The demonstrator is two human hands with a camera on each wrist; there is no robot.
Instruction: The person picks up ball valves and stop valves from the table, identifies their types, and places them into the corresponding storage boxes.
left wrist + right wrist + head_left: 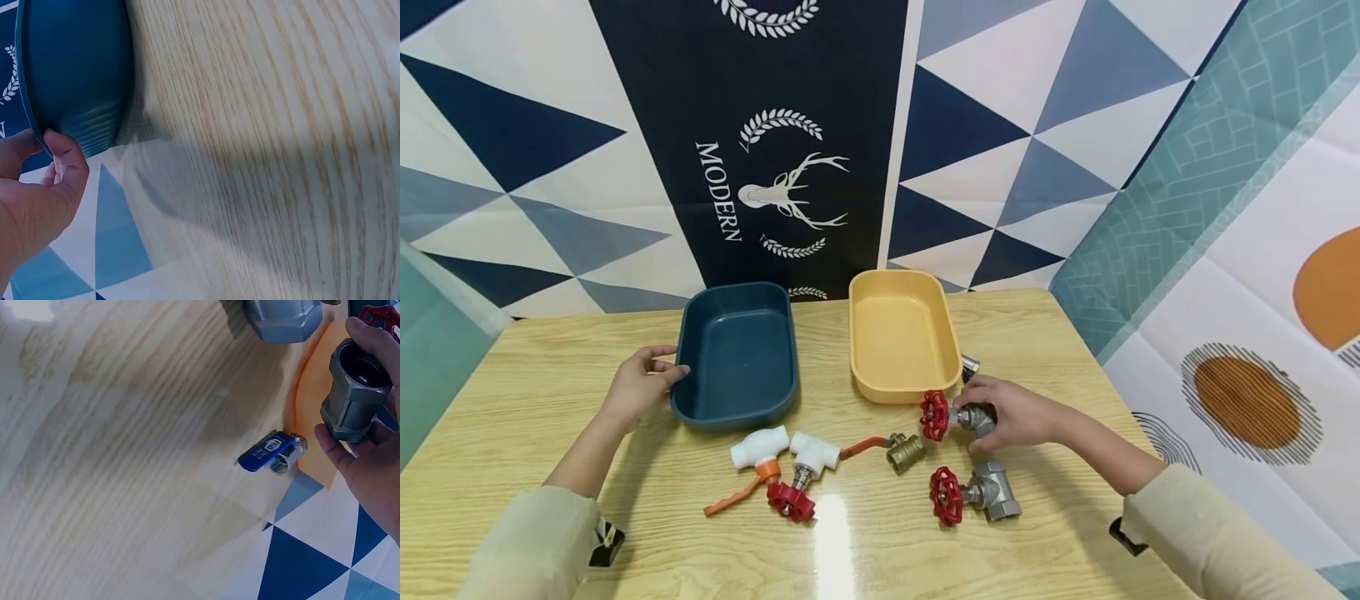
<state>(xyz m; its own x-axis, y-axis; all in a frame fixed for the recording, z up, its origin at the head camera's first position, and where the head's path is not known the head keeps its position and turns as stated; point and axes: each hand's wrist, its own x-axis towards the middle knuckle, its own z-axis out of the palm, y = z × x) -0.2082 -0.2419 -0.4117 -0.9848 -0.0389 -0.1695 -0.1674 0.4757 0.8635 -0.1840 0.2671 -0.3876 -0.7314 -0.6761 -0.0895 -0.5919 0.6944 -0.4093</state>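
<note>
My left hand pinches the left rim of a dark blue bin, thumb inside the wall and fingers outside. In the left wrist view, the fingertips grip the rim of that bin. My right hand holds a grey metal gate valve by its body, just in front of the yellow bin. The valve's red handwheel points left. Below it on the table lies a second grey gate valve with a red wheel.
On the wooden table lie a white ball valve with an orange lever, a white valve with a red wheel, and a brass ball valve. A small blue-handled valve lies beside the yellow bin. Patterned walls stand behind and right.
</note>
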